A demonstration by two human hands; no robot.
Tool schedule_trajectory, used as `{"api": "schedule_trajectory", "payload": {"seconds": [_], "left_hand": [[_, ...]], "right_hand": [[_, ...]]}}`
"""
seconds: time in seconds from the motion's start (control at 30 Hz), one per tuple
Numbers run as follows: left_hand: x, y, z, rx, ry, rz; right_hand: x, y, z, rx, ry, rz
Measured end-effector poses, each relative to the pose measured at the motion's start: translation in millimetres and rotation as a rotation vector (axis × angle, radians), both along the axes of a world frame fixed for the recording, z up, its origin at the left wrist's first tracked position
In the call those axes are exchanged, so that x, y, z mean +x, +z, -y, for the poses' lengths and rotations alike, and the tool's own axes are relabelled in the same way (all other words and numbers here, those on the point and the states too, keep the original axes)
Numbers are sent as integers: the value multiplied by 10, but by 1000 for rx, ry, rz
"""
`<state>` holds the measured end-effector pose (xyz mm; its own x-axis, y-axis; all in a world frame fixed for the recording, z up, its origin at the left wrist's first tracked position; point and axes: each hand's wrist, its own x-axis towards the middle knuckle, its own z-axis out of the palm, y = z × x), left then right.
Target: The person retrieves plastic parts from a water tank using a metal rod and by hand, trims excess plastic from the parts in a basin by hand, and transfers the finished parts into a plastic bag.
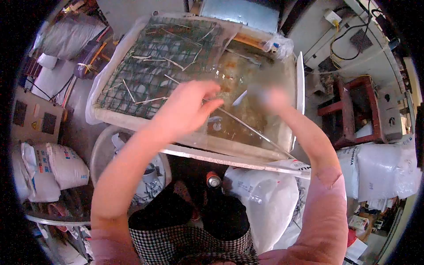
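in the middle there is a wide rectangular tank with pale rim (132,123). on its left part lies a green square-mesh net (163,48), with thin whitish strips (174,63) on it. before the tank, from left to right, are a round grey tub (100,134), a small red metal can (213,180) and a big white plastic bag (269,190). right of the tank is a red-brown rectangular frame (338,108).
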<state>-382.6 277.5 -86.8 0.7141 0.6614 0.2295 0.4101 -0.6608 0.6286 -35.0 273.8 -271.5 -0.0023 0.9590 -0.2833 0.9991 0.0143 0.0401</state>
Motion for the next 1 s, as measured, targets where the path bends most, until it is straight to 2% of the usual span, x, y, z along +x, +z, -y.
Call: {"api": "schedule_trajectory", "payload": {"seconds": [0.03,0.13,0.17,0.27,0.33,0.4,0.43,0.5,0.6,0.67,0.8,0.97,1.0], "left_hand": [[-118,51,195,131,-14,90],[-366,209,761,85,63,188],[-459,184,879,157,29,177],[-556,-10,1209,258,-5,311],[-561,-74,1352,199,-53,310],[-515,-137,1411,176,-85,306],[-505,-162,1424,158,-114,300],[-495,-195,1444,174,-127,293],[-556,-190,1412,228,-137,258],[-597,-227,1387,277,-119,265],[-679,-242,1380,261,-74,271],[-711,-312,1344,307,-28,307],[-717,-323,1330,308,-21,302]], "right_hand": [[24,-15,-31,-45,2,-14],[13,-46,-111,-121,39,-16],[-50,-52,-122,-108,80,8],[-529,-39,-75,22,390,28],[-1021,-83,15,-90,586,-110],[-1429,-86,65,-475,577,-302],[-1555,-210,10,-472,576,-305],[-1755,-478,-83,-742,611,-219],[-1842,-620,-280,-764,531,-329],[-1824,-992,-290,-747,525,-312],[-1869,-1242,-200,-634,388,-323],[-1880,-1506,-132,-483,75,-546],[-1856,-1438,-156,-435,155,-455]]}}
